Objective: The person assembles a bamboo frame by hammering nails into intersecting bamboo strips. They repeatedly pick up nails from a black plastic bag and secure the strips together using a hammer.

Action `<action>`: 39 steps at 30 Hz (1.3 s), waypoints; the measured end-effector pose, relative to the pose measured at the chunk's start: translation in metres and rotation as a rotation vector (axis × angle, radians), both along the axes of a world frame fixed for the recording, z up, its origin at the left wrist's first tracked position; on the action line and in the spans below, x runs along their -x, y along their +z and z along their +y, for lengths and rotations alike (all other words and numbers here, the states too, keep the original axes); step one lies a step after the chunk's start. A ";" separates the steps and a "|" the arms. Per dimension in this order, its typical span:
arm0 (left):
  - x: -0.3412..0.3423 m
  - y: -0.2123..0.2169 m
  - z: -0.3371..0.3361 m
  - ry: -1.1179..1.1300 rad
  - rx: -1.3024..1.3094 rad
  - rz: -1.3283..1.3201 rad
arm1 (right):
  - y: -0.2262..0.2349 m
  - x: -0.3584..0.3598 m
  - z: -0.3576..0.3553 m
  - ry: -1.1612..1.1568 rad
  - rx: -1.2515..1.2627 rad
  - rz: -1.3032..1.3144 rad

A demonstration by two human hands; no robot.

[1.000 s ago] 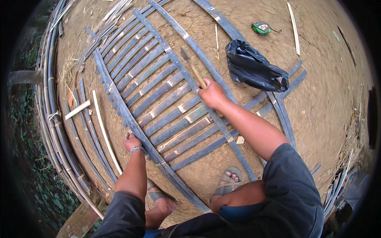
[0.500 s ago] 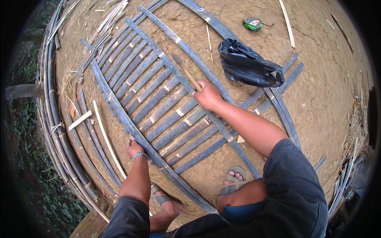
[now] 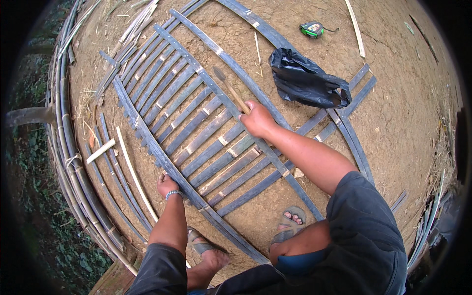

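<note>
A slatted panel of dark bamboo strips [image 3: 209,135] lies on the ground in front of me, its slats crossing between long rails. My right hand [image 3: 257,119] is closed around a wooden-handled tool [image 3: 236,97] with a small, dark, pointed head, held over the right-hand rail [image 3: 216,89]. At the outer side of the left rail [image 3: 156,145], my left hand [image 3: 167,183] has its fingers curled in beside the slat ends. Whatever those fingers hold, if anything, is hidden. A bracelet [image 3: 173,193] circles that wrist.
A black plastic bag [image 3: 307,81] rests right of the panel, with a green and black tape measure [image 3: 312,30] beyond it. Loose strips [image 3: 118,169] lie on the left, before long bamboo poles [image 3: 64,123] along the edge. My sandalled feet [image 3: 290,223] stand by the near end.
Both hands keep nearly the same places and holds. The whole view shifts only very slightly.
</note>
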State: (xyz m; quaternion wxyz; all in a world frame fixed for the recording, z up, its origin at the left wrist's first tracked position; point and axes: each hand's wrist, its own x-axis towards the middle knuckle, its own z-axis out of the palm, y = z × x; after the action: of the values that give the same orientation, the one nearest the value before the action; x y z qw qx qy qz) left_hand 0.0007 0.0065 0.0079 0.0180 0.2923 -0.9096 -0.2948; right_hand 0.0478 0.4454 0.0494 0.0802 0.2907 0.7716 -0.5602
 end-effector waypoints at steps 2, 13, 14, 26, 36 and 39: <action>0.002 -0.001 -0.008 -0.010 0.027 0.014 | 0.005 0.001 0.003 -0.015 0.043 -0.009; 0.014 0.117 0.033 -0.371 0.284 -0.050 | 0.071 -0.083 0.055 -0.255 0.191 0.044; 0.017 0.133 0.058 -0.453 0.307 -0.134 | 0.079 -0.098 0.056 -0.300 0.194 0.014; 0.156 0.131 0.056 -1.232 -0.131 -0.428 | 0.170 -0.183 0.090 -0.452 -0.116 -0.069; 0.202 0.188 0.082 -0.805 -0.886 -0.755 | 0.325 -0.283 0.067 -0.813 -0.337 -0.168; 0.212 0.189 0.099 -0.748 -0.988 -0.755 | 0.340 -0.330 0.034 -0.902 -0.322 -0.217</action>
State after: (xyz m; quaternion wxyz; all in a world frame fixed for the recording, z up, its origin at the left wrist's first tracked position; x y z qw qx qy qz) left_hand -0.2114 0.1053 0.1970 -0.5337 0.0174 -0.6533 -0.5367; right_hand 0.3774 0.4798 0.3890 -0.1362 0.6612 0.6330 -0.3789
